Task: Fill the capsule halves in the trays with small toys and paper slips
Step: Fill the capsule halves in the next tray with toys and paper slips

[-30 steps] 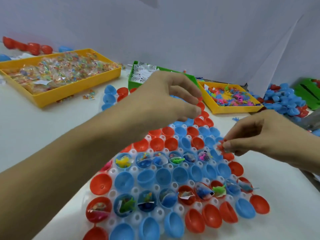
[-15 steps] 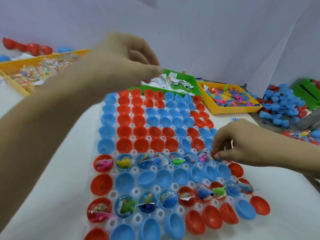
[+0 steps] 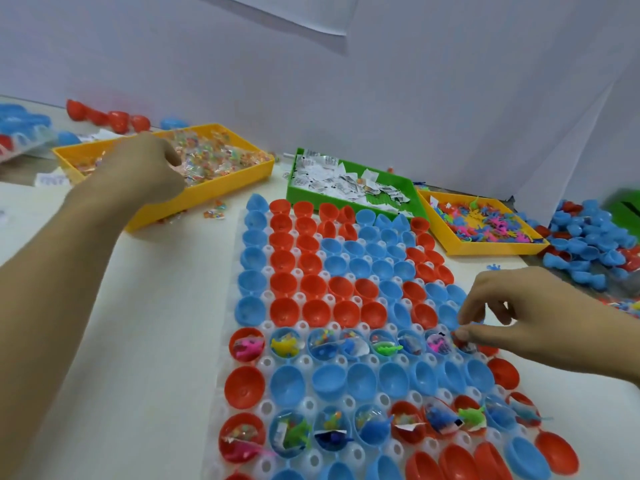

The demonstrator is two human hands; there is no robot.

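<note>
A clear tray [image 3: 231,308] of red and blue capsule halves lies in front of me. One row [image 3: 349,346] and a nearer row [image 3: 374,429] hold small toys, bead packets and paper slips; the other halves look empty. My right hand [image 3: 530,320] hovers over the right end of the filled row, thumb and forefinger pinching a small item [image 3: 458,337] above a capsule half [image 3: 468,348]. My left hand [image 3: 145,168] reaches into the yellow tray of bead packets [image 3: 221,188] at the back left. Its fingers curl down among the packets and are hidden.
A green tray of paper slips [image 3: 294,192] and a yellow tray of small rubber toys [image 3: 450,242] stand behind the capsule tray. Loose blue and red halves [image 3: 588,240] are heaped at the right, more at the far left [image 3: 110,117]. A white wall backs the table.
My left hand swung from above the capsule tray to the back left, into the yellow bead tray. My right hand stayed at the end of the filled row, its fingers spreading a little.
</note>
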